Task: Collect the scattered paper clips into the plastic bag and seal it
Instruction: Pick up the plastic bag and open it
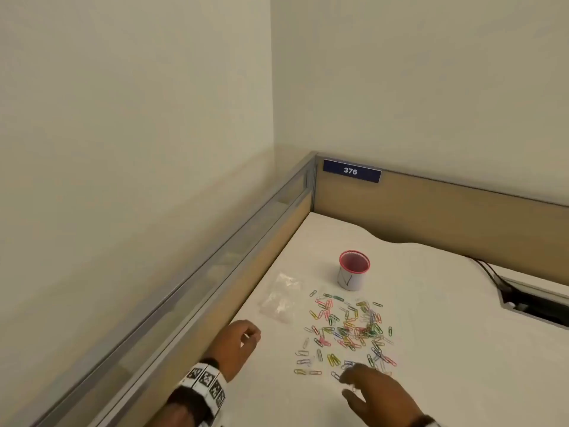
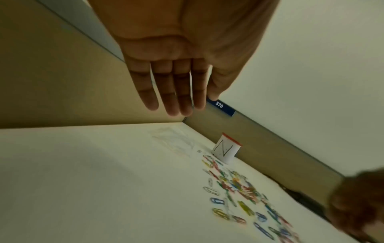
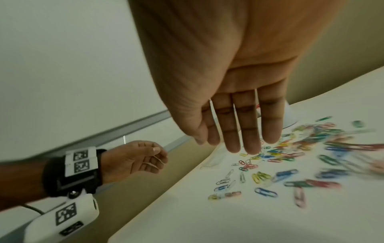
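Several coloured paper clips lie scattered on the white table, also seen as paper clips and paper clips. A clear plastic bag lies flat to their left, near the table's left edge; it shows faintly as the bag. My left hand hovers just short of the bag, fingers relaxed and empty. My right hand hovers over the near edge of the clips, fingers straight, holding nothing. In the wrist views the left hand and right hand both show open palms.
A small white cup with a red rim stands behind the clips. Low partition walls bound the table at the back and left, with a blue label "376". A cable opening sits at the right.
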Action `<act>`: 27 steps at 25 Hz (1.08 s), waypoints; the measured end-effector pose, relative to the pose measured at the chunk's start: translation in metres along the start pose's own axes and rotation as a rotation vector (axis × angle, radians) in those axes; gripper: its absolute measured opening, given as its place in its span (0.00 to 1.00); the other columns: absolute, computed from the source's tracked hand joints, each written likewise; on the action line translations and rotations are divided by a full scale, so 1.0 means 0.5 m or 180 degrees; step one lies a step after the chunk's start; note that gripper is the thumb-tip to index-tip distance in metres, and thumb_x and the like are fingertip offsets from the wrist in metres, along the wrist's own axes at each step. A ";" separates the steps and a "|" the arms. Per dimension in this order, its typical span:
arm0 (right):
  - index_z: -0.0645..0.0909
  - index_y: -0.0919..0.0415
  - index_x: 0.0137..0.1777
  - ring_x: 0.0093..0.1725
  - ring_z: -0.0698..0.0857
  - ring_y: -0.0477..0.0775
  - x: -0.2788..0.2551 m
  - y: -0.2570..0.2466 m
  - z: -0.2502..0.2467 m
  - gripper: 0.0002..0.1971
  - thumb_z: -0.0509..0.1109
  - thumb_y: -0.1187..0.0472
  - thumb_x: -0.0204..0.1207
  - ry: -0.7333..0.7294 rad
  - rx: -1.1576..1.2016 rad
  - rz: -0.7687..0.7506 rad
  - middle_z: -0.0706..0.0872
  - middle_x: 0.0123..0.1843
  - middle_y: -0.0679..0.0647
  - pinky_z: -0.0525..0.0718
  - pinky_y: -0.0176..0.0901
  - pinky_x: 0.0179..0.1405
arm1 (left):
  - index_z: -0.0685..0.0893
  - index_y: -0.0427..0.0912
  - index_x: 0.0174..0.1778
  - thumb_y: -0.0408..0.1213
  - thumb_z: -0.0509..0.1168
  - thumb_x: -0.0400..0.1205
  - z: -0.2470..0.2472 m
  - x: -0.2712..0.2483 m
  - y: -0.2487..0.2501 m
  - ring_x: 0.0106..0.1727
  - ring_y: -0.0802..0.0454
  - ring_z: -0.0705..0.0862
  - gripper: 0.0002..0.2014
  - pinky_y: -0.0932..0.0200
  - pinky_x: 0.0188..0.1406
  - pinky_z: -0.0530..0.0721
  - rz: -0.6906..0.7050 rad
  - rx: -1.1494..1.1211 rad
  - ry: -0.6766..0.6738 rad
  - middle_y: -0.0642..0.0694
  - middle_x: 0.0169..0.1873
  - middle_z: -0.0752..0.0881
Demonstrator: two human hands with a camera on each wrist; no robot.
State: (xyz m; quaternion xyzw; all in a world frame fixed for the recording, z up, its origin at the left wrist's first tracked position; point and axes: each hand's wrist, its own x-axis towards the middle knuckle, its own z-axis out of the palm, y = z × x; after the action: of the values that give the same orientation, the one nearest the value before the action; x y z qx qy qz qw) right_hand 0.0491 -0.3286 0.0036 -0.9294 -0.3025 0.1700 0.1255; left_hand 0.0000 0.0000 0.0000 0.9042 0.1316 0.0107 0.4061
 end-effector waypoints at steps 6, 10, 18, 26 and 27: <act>0.72 0.52 0.73 0.69 0.77 0.56 0.263 -0.135 0.011 0.22 0.65 0.52 0.79 -0.0295 -0.0180 0.0026 0.76 0.72 0.52 0.78 0.49 0.67 | 0.81 0.51 0.65 0.43 0.66 0.84 0.025 0.194 -0.036 0.63 0.53 0.81 0.13 0.58 0.66 0.79 0.0012 0.0937 -0.0719 0.52 0.66 0.81; 0.71 0.54 0.75 0.71 0.75 0.59 0.370 -0.158 0.023 0.25 0.66 0.54 0.77 -0.0382 -0.0439 0.0135 0.75 0.74 0.55 0.77 0.53 0.70 | 0.80 0.55 0.70 0.45 0.70 0.81 0.039 0.276 -0.053 0.70 0.50 0.80 0.20 0.52 0.71 0.79 0.0177 0.1451 -0.1204 0.54 0.71 0.80; 0.74 0.57 0.70 0.63 0.76 0.60 0.417 -0.135 0.054 0.22 0.68 0.58 0.76 -0.0396 -0.0653 0.0177 0.75 0.67 0.57 0.81 0.53 0.59 | 0.78 0.50 0.74 0.46 0.69 0.82 0.067 0.310 -0.038 0.70 0.43 0.78 0.23 0.48 0.70 0.78 0.0757 0.2497 -0.1375 0.46 0.71 0.77; 0.76 0.56 0.69 0.62 0.77 0.60 0.421 -0.115 0.059 0.20 0.67 0.56 0.77 -0.0320 -0.0395 0.0092 0.76 0.66 0.57 0.82 0.51 0.59 | 0.83 0.43 0.63 0.37 0.58 0.87 0.085 0.287 -0.031 0.60 0.41 0.82 0.12 0.48 0.58 0.78 0.0945 0.2875 -0.1034 0.43 0.63 0.82; 0.75 0.55 0.70 0.63 0.77 0.59 0.417 -0.113 0.057 0.21 0.67 0.55 0.77 -0.0295 -0.0302 0.0132 0.76 0.67 0.56 0.81 0.51 0.60 | 0.83 0.43 0.62 0.38 0.57 0.87 0.084 0.284 -0.028 0.60 0.42 0.82 0.12 0.49 0.59 0.78 0.0894 0.2765 -0.0971 0.43 0.62 0.83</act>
State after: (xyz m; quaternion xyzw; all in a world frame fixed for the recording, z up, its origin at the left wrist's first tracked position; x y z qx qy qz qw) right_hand 0.1670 -0.1545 -0.0537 -0.9315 -0.2964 0.2009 0.0636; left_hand 0.1392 0.0134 -0.0508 0.9905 -0.0607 -0.1232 0.0001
